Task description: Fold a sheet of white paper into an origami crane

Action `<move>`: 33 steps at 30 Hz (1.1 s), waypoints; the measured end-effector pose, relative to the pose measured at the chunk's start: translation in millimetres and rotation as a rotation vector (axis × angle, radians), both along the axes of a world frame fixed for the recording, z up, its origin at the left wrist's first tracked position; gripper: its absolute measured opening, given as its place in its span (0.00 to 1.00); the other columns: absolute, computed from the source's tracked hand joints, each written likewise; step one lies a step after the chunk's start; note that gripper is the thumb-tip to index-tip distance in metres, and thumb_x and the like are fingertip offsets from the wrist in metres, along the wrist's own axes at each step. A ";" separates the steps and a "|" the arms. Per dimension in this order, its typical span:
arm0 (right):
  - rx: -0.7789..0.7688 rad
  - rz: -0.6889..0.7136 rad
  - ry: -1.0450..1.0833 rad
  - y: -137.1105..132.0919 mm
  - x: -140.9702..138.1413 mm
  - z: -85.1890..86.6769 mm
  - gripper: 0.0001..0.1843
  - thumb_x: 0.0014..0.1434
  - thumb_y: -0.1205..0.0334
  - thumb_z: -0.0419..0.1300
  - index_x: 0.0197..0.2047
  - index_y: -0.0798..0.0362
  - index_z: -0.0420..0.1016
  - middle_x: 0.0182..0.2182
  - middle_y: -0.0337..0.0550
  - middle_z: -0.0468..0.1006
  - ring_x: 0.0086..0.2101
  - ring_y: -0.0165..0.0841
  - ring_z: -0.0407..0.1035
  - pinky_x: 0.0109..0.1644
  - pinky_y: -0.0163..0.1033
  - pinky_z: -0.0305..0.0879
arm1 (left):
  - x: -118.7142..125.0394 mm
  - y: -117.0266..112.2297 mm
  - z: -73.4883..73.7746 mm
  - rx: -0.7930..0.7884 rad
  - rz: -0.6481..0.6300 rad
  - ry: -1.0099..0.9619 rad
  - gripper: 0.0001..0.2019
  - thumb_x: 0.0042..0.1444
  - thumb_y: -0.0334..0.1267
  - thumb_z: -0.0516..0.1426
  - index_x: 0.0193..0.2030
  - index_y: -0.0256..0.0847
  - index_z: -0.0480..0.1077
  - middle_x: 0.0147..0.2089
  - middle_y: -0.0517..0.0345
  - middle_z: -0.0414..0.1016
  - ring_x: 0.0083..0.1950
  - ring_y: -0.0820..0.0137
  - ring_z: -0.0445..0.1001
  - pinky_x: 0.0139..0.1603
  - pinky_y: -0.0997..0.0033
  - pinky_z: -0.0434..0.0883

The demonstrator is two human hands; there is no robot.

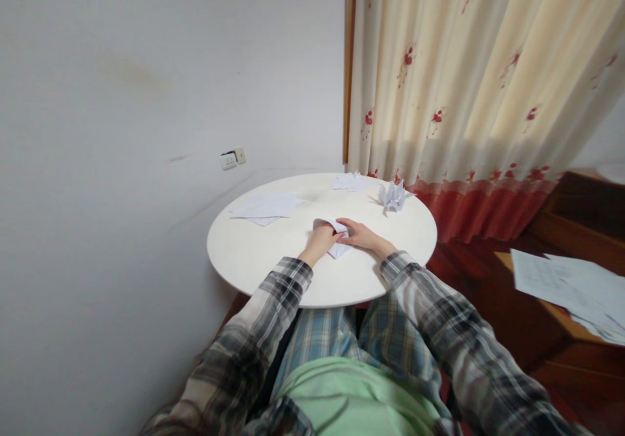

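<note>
A white sheet of paper [338, 251], partly folded, lies on the round white table [273, 263] in front of me. My left hand [322, 237] is closed on its left side, the fingers bent in under a raised, curling flap. From the right, my right hand [360, 234] grips the same paper, thumb and fingers at the flap's edge. The fingertips of both hands meet near the middle of the sheet and hide part of the fold.
Flat white sheets [266, 207] lie at the table's left. Folded paper pieces [392, 197] cluster at the back right, with more paper [352, 181] at the far edge. Wall sockets [228, 161] are at left, a curtain [439, 97] behind, and papers [571, 286] on wooden furniture at right.
</note>
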State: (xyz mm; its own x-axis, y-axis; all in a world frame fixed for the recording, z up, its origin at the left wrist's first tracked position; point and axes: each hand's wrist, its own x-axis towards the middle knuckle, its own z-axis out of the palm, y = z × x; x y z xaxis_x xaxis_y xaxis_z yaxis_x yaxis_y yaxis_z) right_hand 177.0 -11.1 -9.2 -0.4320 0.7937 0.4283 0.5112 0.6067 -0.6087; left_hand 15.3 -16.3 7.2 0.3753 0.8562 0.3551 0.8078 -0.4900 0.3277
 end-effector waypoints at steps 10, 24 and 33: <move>-0.001 -0.017 0.009 3.6 0.1 -3.5 0.31 0.46 0.59 0.63 0.54 0.54 0.64 0.51 0.48 0.69 0.49 0.36 0.64 0.55 0.42 0.57 | -0.1 -1.8 0.4 0.006 0.002 -0.030 0.16 0.54 0.45 0.52 0.36 0.34 0.75 0.36 0.48 0.77 0.35 0.67 0.73 0.34 0.73 0.65; -0.019 0.052 0.036 1.1 0.1 0.8 0.28 0.45 0.59 0.63 0.50 0.55 0.66 0.45 0.45 0.73 0.43 0.35 0.67 0.50 0.41 0.61 | 0.8 -7.9 6.9 -0.016 0.030 0.036 0.17 0.56 0.45 0.50 0.39 0.37 0.75 0.37 0.49 0.77 0.37 0.68 0.74 0.37 0.74 0.66; -0.011 0.070 0.041 2.2 1.0 -0.1 0.28 0.46 0.57 0.62 0.51 0.55 0.66 0.46 0.45 0.72 0.45 0.35 0.66 0.52 0.42 0.59 | 1.1 -3.6 1.8 -0.062 0.090 -0.018 0.14 0.53 0.39 0.55 0.45 0.37 0.72 0.45 0.50 0.75 0.46 0.67 0.72 0.46 0.74 0.67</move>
